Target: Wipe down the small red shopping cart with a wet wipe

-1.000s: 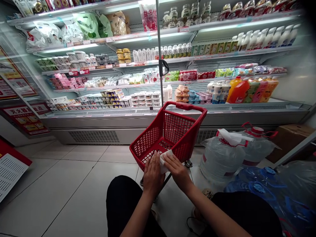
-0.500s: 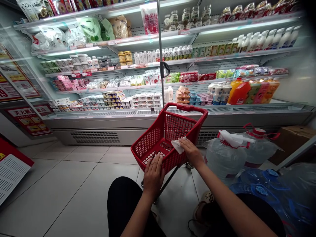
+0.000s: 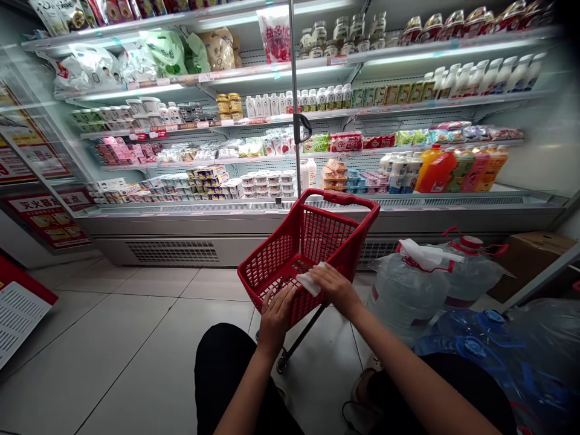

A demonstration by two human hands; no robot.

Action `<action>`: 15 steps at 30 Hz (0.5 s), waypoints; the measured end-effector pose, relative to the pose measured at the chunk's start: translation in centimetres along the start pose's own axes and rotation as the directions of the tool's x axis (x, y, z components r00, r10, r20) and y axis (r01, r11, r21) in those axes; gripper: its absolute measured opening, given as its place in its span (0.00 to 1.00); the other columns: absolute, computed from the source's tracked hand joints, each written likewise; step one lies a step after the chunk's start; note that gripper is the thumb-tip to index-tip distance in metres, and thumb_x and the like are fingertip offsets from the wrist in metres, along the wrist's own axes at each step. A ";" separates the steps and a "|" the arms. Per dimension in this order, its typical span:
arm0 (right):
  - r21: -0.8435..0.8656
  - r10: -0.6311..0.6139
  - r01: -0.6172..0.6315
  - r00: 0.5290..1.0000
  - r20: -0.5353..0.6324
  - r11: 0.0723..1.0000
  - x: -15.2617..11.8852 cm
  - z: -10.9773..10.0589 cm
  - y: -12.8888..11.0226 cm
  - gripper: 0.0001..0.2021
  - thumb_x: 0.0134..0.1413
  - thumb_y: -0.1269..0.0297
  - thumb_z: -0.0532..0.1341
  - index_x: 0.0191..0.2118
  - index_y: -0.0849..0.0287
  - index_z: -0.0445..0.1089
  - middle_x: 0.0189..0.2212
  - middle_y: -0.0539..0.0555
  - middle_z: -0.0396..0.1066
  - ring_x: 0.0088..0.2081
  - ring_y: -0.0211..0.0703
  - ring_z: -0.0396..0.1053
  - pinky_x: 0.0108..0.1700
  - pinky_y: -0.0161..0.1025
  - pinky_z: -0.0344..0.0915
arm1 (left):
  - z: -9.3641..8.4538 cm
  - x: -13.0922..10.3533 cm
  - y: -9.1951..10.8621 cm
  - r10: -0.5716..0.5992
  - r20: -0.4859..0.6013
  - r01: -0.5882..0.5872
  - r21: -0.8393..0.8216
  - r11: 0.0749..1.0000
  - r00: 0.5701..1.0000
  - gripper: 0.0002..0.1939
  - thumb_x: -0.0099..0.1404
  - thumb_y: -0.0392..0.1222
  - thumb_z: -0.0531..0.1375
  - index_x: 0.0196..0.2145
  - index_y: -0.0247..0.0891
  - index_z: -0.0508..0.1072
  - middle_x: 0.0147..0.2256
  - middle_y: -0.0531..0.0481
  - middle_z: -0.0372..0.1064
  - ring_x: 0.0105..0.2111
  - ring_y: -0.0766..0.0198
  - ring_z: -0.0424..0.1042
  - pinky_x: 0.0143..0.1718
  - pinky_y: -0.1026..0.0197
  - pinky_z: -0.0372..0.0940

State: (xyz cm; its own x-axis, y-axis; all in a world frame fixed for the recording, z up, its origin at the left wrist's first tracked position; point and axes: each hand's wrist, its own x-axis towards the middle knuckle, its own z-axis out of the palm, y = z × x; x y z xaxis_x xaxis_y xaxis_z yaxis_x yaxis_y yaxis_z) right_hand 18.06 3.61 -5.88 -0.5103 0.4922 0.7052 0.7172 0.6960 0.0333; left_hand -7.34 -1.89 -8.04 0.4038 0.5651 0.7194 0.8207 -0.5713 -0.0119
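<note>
A small red shopping cart (image 3: 329, 232) with a mesh basket stands on the floor in front of me. My left hand (image 3: 275, 319) grips the basket's near rim, its fingers lying over the edge toward the inside. On the same side, a little further right, my right hand (image 3: 334, 289) presses a folded white wipe (image 3: 310, 284) against the rim. Its fingers are closed over the wipe, and part of the wipe sticks out to their left. My left thumb is mostly hidden.
Behind the cart runs an open refrigerated display case (image 3: 172, 225) stocked with dairy and juice. To the right stand large clear water jugs (image 3: 403, 296), with a white cloth or tissue (image 3: 423, 254) on top, blue-capped bottles (image 3: 473, 347) and a cardboard box (image 3: 530, 260).
My right hand has slid the wipe left and down along the rim, closer to my left hand. My left hand has shifted slightly left but stays on the rim.
</note>
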 end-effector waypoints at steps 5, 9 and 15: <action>-0.074 0.125 -0.125 0.992 -0.008 0.989 0.6 -1.7 4.7 0.22 0.69 0.76 0.50 0.59 0.52 0.71 0.57 0.52 0.76 0.60 0.42 0.71 0.73 0.53 0.56 | -0.9 0.1 -1.6 0.047 0.021 -0.048 0.016 0.999 0.999 0.31 0.74 0.29 0.48 0.71 0.43 0.58 0.63 0.46 0.70 0.63 0.62 0.70 0.72 0.47 0.52; -0.078 0.139 -0.143 0.989 -0.056 0.987 0.6 -0.8 3.1 0.23 0.67 0.77 0.51 0.62 0.56 0.70 0.60 0.55 0.74 0.63 0.46 0.69 0.72 0.55 0.59 | -2.0 0.0 -2.9 0.044 0.056 -0.044 0.005 0.999 0.997 0.31 0.75 0.29 0.47 0.72 0.46 0.57 0.63 0.46 0.69 0.64 0.61 0.68 0.73 0.41 0.47; -0.112 0.078 -0.086 0.994 -0.071 0.990 0.8 0.2 -1.7 0.27 0.66 0.78 0.52 0.68 0.58 0.66 0.63 0.56 0.71 0.66 0.49 0.66 0.72 0.54 0.59 | -1.6 1.8 1.0 -0.217 -0.070 0.225 0.151 0.962 0.974 0.36 0.71 0.51 0.61 0.72 0.44 0.58 0.73 0.39 0.49 0.74 0.32 0.41 0.69 0.21 0.39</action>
State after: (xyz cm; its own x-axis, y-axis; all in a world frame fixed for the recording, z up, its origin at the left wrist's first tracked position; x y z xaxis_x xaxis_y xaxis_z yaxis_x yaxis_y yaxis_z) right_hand 16.34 2.91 -5.57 -0.4175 0.5067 0.7543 0.8072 0.5880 0.0519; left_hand -6.44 -2.44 -5.64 0.1870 0.6326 0.7516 0.9420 -0.3325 0.0455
